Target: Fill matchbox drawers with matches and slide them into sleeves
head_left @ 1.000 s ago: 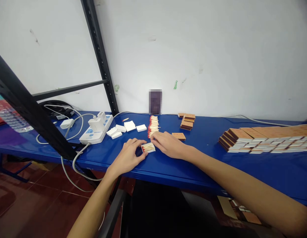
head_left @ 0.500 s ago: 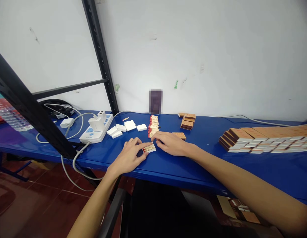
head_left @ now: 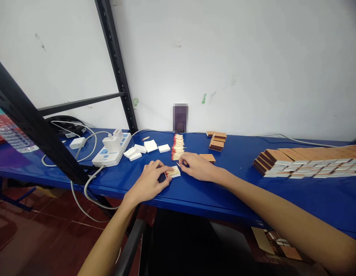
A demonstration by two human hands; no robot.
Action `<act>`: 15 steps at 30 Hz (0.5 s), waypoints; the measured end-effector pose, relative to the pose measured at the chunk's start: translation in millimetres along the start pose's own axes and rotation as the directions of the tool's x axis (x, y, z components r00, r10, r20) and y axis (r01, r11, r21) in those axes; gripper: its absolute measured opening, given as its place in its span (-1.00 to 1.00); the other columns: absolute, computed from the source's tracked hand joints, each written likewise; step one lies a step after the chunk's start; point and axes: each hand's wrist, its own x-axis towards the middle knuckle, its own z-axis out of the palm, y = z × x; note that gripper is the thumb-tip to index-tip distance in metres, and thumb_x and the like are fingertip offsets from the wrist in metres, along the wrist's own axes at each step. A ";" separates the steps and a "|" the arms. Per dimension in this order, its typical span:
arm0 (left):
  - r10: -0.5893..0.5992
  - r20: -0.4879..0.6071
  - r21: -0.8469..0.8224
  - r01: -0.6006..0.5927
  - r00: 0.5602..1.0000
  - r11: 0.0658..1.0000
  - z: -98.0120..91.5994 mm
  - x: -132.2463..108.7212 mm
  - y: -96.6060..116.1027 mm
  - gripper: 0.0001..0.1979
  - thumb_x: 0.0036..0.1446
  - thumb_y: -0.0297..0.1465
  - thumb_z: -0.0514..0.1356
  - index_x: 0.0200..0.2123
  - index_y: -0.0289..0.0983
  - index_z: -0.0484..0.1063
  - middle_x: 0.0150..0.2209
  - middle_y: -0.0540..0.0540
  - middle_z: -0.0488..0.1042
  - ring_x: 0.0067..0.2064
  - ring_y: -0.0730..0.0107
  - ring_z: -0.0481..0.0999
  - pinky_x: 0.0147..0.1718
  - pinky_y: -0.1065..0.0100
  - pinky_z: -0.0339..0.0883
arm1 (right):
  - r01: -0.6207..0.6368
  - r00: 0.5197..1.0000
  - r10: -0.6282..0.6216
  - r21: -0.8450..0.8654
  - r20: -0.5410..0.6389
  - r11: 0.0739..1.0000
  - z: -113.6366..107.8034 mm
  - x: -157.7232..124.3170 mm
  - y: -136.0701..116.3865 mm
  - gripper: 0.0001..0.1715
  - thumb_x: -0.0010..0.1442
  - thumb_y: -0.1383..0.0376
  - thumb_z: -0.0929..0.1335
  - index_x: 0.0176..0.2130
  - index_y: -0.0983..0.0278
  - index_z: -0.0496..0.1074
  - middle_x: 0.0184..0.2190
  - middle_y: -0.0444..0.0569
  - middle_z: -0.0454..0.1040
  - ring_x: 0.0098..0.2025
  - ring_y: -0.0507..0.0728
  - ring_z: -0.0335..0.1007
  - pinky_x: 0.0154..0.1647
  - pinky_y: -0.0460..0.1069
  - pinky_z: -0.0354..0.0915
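Observation:
On the blue table lies a small white matchbox tray [head_left: 176, 174] with matches in it, their red heads to the left. My left hand [head_left: 153, 178] grips this tray from the left, thumb at the near side and index finger across the far edge. Just right of the tray, my right hand [head_left: 197, 166] pinches a match [head_left: 178, 164] with a red head. A long row of loose matches [head_left: 178, 146] stretches away behind the hands. Several white trays [head_left: 150, 145] lie to its left. One printed matchbox sleeve [head_left: 208, 157] sits behind my right wrist.
Small stacks of matchboxes [head_left: 217, 144] stand at the back. A large stack of matchboxes [head_left: 307, 161] fills the right side. At left are a power strip [head_left: 109, 156], white cables and a black shelf post [head_left: 117, 57]. An open carton [head_left: 264, 241] is below the table.
My right hand has drawn slightly back to the right from the tray, and a match now shows between its fingertips. My left hand keeps its place on the tray.

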 end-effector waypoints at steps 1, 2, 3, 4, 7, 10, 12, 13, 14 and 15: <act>0.004 0.005 0.004 -0.004 1.000 1.000 -0.3 0.0 0.4 -0.65 0.29 -0.23 0.05 0.09 -0.08 0.41 -0.14 -0.10 0.35 -0.11 0.20 0.31 -0.03 0.11 0.19 | -0.011 1.000 0.011 -0.003 0.000 1.000 -0.4 -0.3 -0.4 -0.89 0.23 0.36 0.24 -0.34 0.26 0.34 -0.33 -0.05 0.41 -0.29 0.07 0.30 -0.33 -0.06 0.12; 0.008 0.011 0.012 -0.008 1.000 1.000 -0.6 0.1 0.8 -0.64 0.29 -0.25 0.05 0.11 -0.07 0.40 -0.14 -0.10 0.35 -0.12 0.20 0.30 -0.04 0.11 0.19 | -0.021 1.000 0.021 -0.008 0.000 1.000 -0.7 -0.8 -0.8 -0.89 0.23 0.36 0.24 -0.33 0.26 0.34 -0.32 -0.05 0.42 -0.29 0.07 0.30 -0.33 -0.06 0.12; 0.012 0.019 0.023 -0.013 1.000 1.000 -0.9 0.2 1.1 -0.63 0.29 -0.26 0.05 0.13 -0.06 0.38 -0.15 -0.10 0.34 -0.12 0.20 0.30 -0.05 0.12 0.19 | -0.027 1.000 0.027 -0.014 0.001 1.000 -0.9 -1.3 -1.3 -0.91 0.23 0.34 0.25 -0.31 0.26 0.34 -0.31 -0.05 0.42 -0.29 0.07 0.31 -0.33 -0.06 0.12; 0.015 0.026 0.035 -0.016 1.000 0.999 -1.2 0.3 1.5 -0.62 0.29 -0.27 0.05 0.15 -0.04 0.37 -0.16 -0.09 0.34 -0.13 0.20 0.30 -0.06 0.12 0.19 | -0.029 1.000 0.029 -0.019 0.003 0.999 -1.1 -1.9 -1.8 -0.92 0.24 0.32 0.25 -0.30 0.25 0.34 -0.31 -0.05 0.43 -0.29 0.08 0.31 -0.33 -0.06 0.13; 0.018 0.028 0.050 -0.019 0.999 0.999 -1.5 0.4 1.7 -0.63 0.29 -0.29 0.04 0.14 -0.02 0.38 -0.18 -0.08 0.32 -0.14 0.21 0.30 -0.08 0.14 0.19 | -0.021 1.000 0.021 -0.034 0.016 0.999 -0.3 -3.1 -1.8 -0.90 0.27 0.32 0.24 -0.29 0.25 0.31 -0.28 -0.03 0.43 -0.28 0.09 0.32 -0.32 -0.04 0.14; 0.018 0.012 0.030 -0.018 1.000 0.999 -1.3 -0.1 1.4 -0.66 0.28 -0.29 0.05 0.08 -0.04 0.42 -0.17 -0.08 0.33 -0.13 0.21 0.32 -0.06 0.14 0.18 | -0.017 1.000 0.018 -0.053 0.020 0.998 3.2 -3.1 0.7 -0.84 0.31 0.37 0.17 -0.29 0.26 0.29 -0.25 0.01 0.42 -0.24 0.10 0.33 -0.26 -0.03 0.17; 0.008 -0.004 0.001 -0.008 1.000 1.000 -0.9 -0.4 1.1 -0.66 0.26 -0.29 0.07 0.09 -0.07 0.40 -0.14 -0.08 0.36 -0.11 0.20 0.33 -0.04 0.14 0.19 | -0.011 1.000 0.011 -0.060 -0.001 0.998 6.3 -2.6 2.0 -0.82 0.34 0.35 0.14 -0.27 0.27 0.28 -0.23 0.03 0.41 -0.22 0.11 0.33 -0.23 -0.01 0.19; -0.002 -0.014 -0.017 0.002 1.000 1.000 -0.7 -0.5 1.0 -0.65 0.26 -0.30 0.09 0.10 -0.08 0.36 -0.13 -0.08 0.37 -0.11 0.20 0.33 -0.04 0.13 0.19 | -0.005 1.000 0.003 -0.055 -0.023 0.998 7.6 -2.5 1.9 -0.81 0.35 0.34 0.13 -0.25 0.27 0.28 -0.23 0.03 0.40 -0.21 0.11 0.33 -0.21 -0.01 0.19; -0.015 -0.026 -0.035 0.014 1.000 0.999 -0.3 -0.5 0.8 -0.64 0.24 -0.30 0.10 0.11 -0.10 0.33 -0.13 -0.08 0.38 -0.10 0.19 0.34 -0.04 0.13 0.20 | 0.003 0.999 -0.005 -0.044 -0.052 0.999 8.4 -2.6 0.9 -0.80 0.36 0.33 0.13 -0.25 0.27 0.27 -0.24 0.03 0.40 -0.22 0.11 0.32 -0.21 -0.01 0.19; -0.030 -0.036 -0.051 0.028 0.999 0.998 0.2 -0.5 0.5 -0.61 0.23 -0.30 0.12 0.13 -0.10 0.29 -0.13 -0.07 0.39 -0.10 0.19 0.34 -0.04 0.14 0.20 | 0.013 0.996 -0.015 -0.028 -0.086 1.000 8.7 -2.8 -1.0 -0.81 0.36 0.32 0.13 -0.24 0.27 0.27 -0.24 0.02 0.40 -0.23 0.11 0.32 -0.21 -0.01 0.19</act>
